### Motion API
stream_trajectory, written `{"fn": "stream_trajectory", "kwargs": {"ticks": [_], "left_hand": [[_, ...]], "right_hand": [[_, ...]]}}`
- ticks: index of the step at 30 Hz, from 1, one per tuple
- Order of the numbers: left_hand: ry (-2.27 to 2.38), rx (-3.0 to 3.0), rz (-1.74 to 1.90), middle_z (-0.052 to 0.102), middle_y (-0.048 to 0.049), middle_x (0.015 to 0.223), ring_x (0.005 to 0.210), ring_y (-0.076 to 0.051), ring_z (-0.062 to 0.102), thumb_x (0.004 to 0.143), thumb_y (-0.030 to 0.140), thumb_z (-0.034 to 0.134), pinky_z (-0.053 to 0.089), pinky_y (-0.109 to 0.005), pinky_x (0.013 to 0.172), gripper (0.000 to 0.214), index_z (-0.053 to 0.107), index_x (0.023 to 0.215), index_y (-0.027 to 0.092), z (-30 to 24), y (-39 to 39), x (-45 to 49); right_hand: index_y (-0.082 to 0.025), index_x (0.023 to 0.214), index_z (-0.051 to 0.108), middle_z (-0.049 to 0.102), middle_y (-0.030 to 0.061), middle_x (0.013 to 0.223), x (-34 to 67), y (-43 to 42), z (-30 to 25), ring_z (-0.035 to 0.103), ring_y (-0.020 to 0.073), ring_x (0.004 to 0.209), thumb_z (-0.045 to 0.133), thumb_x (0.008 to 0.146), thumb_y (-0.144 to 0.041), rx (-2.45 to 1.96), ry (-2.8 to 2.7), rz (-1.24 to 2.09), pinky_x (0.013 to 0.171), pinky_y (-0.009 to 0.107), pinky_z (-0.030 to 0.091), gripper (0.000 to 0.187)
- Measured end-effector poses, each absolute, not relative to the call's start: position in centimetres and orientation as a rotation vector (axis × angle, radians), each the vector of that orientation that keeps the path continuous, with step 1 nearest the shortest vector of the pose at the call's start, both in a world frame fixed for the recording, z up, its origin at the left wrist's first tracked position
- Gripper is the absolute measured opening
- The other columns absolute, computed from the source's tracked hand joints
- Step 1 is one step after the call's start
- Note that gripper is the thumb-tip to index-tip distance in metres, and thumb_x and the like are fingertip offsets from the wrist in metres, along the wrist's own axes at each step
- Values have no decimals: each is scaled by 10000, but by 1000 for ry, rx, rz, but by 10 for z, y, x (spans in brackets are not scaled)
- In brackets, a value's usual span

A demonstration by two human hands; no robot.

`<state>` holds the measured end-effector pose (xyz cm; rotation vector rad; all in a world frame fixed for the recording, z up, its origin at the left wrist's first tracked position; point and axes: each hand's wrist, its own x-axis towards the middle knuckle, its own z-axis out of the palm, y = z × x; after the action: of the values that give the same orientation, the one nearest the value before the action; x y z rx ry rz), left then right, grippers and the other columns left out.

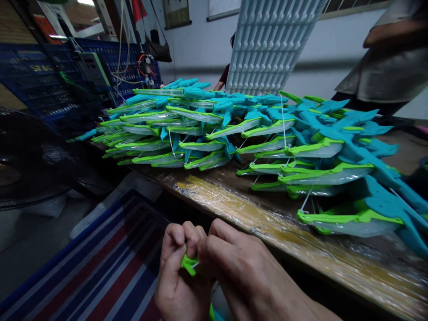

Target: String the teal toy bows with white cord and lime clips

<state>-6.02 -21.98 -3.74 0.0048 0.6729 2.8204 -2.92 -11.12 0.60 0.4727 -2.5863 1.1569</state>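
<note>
My left hand (182, 276) is closed around the bright green tip (189, 265) of a plastic part that looks like a toy bow limb. A short white cord (195, 265) runs from that tip toward my right hand (234, 254). The right fingers are curled tight against the left ones; the cord disappears among them, and their tips are hidden. Below my hands, bits of green and teal plastic show, mostly covered. Beyond them, stacked toy bows (327, 174) in teal and green, with clear plastic strips and white strings, lie on the table.
The table's front edge (234, 203) is wrapped in yellow and clear tape. At lower left is a blue crate with striped cloth (100, 263). A dark round fan-like object (30, 160) stands left. One person (391, 67) stands at right; another is partly hidden behind a ribbed panel (267, 44).
</note>
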Motion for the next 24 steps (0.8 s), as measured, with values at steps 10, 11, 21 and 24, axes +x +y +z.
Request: {"fn": "stream_trajectory", "kwargs": {"ticks": [10,11,21,24], "left_hand": [[654,-61,2805,454,15,704,661,-132,483,787,124,602,456,-256,652,117,524,772,210,-36,-222,-61],[652,-48,2814,451,15,697,655,-131,476,786,128,603,453,-258,652,117,520,769,209,-36,-222,-62],[675,20,2819,433,14,688,649,-139,450,807,156,587,445,-280,647,99,511,769,207,-37,-222,-59],[677,29,2805,439,13,697,661,-138,456,809,152,588,443,-277,653,96,515,774,204,-37,-221,-60]], "right_hand": [[-204,839,515,518,21,791,-31,-113,7,442,138,610,501,918,-176,499,-2579,1151,487,274,319,85],[-203,835,526,518,21,790,-30,-114,6,441,136,608,512,919,-182,500,-2567,1170,484,277,317,88],[-176,823,556,529,13,777,-30,-111,-2,452,130,649,529,896,-123,536,-2530,1246,532,264,341,94],[-179,847,543,541,21,808,-30,-108,-5,457,134,679,507,896,-113,592,-2511,1273,552,256,346,90]]}}
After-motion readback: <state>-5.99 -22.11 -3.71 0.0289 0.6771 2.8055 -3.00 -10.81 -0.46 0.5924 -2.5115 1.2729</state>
